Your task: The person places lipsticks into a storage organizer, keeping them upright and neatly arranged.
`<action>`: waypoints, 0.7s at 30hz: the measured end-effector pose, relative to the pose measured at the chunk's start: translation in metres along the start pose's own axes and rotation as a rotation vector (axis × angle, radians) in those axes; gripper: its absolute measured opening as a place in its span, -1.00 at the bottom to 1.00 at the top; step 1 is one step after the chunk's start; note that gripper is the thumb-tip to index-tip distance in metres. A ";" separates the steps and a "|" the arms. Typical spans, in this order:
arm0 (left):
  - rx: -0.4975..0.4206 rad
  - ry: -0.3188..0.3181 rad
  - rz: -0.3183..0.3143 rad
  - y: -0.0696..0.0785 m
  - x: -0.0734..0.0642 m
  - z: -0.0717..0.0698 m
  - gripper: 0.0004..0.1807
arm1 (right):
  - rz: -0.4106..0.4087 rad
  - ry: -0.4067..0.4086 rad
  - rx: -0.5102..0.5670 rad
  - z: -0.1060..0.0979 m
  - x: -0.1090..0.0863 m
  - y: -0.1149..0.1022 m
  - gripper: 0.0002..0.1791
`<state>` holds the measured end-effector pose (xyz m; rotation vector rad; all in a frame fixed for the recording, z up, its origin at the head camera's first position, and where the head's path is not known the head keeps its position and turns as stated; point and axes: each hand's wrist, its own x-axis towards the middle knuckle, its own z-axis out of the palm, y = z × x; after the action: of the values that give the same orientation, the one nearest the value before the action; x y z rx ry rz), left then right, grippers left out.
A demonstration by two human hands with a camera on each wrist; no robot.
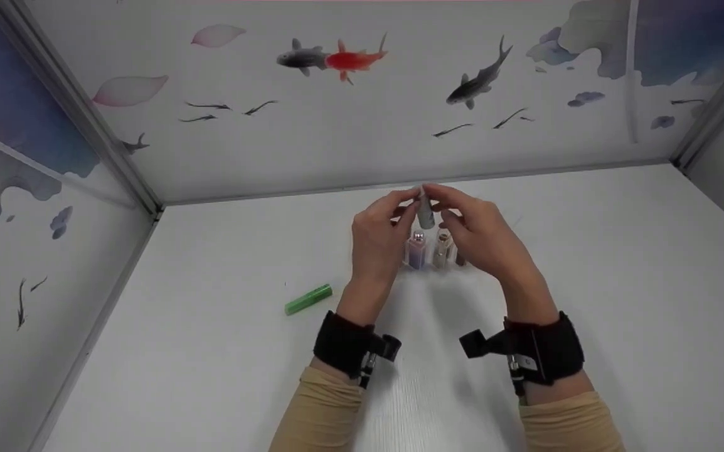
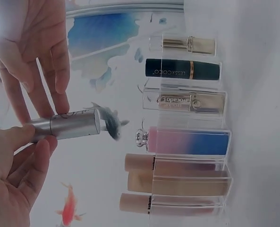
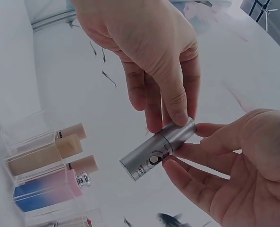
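Note:
My left hand (image 1: 377, 232) pinches one end of a silver lipstick tube (image 3: 156, 153) between thumb and fingers, above the table. A round emblem and small print show on the tube's side. Fairly straight fingers of my right hand (image 1: 481, 235) touch the same end from the other side; in the left wrist view its thumb stands clear of the tube. Below both hands stands a row of lip products in clear holders, among them a pink-and-blue tube (image 2: 191, 141), a dark green tube (image 2: 182, 69) and a gold-capped tube (image 2: 189, 45).
Beige-capped tubes (image 2: 137, 203) stand at the row's left end. A green tube (image 1: 308, 299) lies on the white table (image 1: 211, 364), left of my left wrist. Behind the table rises a white panel (image 1: 387, 132) printed with fish; a similar side panel (image 1: 36, 263) stands at the left.

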<state>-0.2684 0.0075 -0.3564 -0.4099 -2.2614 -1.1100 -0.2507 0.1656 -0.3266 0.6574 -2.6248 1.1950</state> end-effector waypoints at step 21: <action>0.203 -0.211 0.135 -0.008 -0.007 0.024 -0.60 | 0.123 0.019 -0.147 0.010 0.004 0.023 -0.57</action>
<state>-0.2758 0.0212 -0.3774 -0.6098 -2.4599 -0.7914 -0.2649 0.1696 -0.3471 0.4625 -2.7390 1.0197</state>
